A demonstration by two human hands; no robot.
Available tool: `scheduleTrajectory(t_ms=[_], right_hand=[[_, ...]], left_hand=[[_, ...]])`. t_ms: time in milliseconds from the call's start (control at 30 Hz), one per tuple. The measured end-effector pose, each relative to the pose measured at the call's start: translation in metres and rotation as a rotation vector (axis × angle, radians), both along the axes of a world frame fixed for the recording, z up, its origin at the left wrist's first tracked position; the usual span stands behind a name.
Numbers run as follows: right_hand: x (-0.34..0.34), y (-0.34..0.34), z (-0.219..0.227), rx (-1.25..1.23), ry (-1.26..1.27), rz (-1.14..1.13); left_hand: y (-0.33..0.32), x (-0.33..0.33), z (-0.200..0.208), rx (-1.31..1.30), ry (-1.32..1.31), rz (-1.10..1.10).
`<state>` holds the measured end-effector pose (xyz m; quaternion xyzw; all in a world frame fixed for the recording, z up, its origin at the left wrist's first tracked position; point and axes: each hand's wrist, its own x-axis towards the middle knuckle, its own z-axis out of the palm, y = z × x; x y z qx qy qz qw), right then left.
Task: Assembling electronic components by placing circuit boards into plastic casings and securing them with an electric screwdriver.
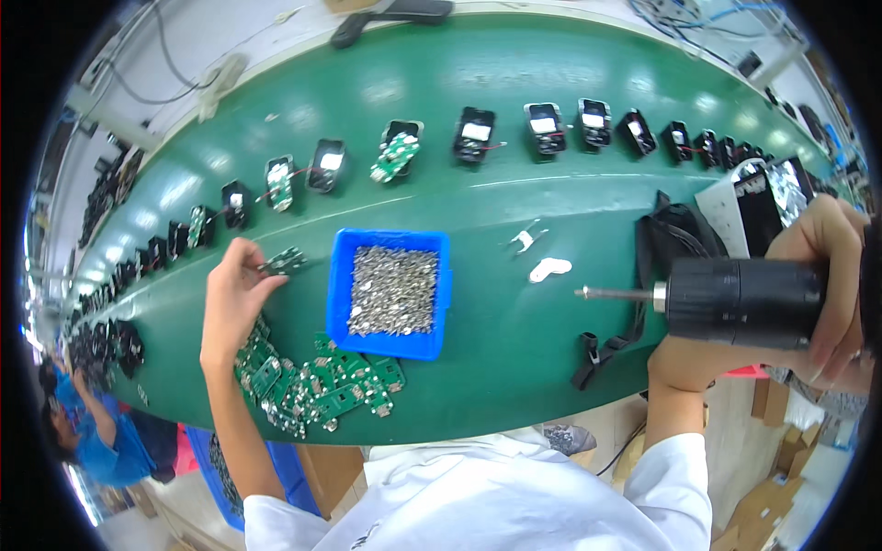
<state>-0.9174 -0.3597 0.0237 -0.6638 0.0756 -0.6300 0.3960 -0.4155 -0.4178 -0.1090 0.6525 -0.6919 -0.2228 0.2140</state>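
Between thumb and fingers, my left hand (234,298) pinches a small green circuit board (287,261), held above the bench left of a blue tray (390,343). Many small metal screws or similar parts (395,289) fill that tray. Just below this hand lies a loose pile of green circuit boards (317,386), partly covered by my forearm. On the right, my right hand (831,253) grips a black electric screwdriver (744,301), its bit pointing left over the bench. Part of the tool's grip is hidden by the hand and the picture's edge.
Black housings (475,133) stand in a curved row across the green bench (496,367); some carry circuit boards. A black strap (611,349), a white piece (549,268) and a small white clip (525,241) lie right of the tray. Another person (106,441) is at far left.
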Motion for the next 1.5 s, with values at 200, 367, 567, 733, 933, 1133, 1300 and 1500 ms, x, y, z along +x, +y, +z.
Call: scheduleTrajectory(t_ms=[200,367,567,733,933,1133,1300,1500], right_hand=[[-0.068,0.017,-0.006,-0.039,0.049,-0.115],[-0.041,0.013,-0.003,-0.102,0.061,-0.153],[-0.034,-0.006,-0.004,-0.142,0.062,-0.213],[-0.04,-0.01,-0.001,-0.15,0.043,-0.254],[-0.037,-0.005,-0.003,-0.144,0.029,-0.293],[-0.039,-0.015,-0.001,-0.155,0.025,-0.309],[-0.041,-0.018,0.0,-0.17,0.032,-0.308],[-0.038,-0.023,-0.001,-0.2,0.045,-0.294]], left_hand=[[-0.046,-0.056,0.036,-0.138,0.549,-0.041],[-0.086,-0.184,0.057,0.086,0.681,-0.317],[-0.12,-0.282,0.023,0.308,0.711,-0.414],[-0.138,-0.311,0.012,0.353,0.543,-0.337],[-0.147,-0.328,0.01,0.083,0.125,-0.371],[-0.154,-0.33,-0.007,0.032,0.386,-0.355],[-0.143,-0.341,-0.004,0.199,0.521,-0.323],[-0.145,-0.348,-0.008,0.275,0.497,-0.295]])
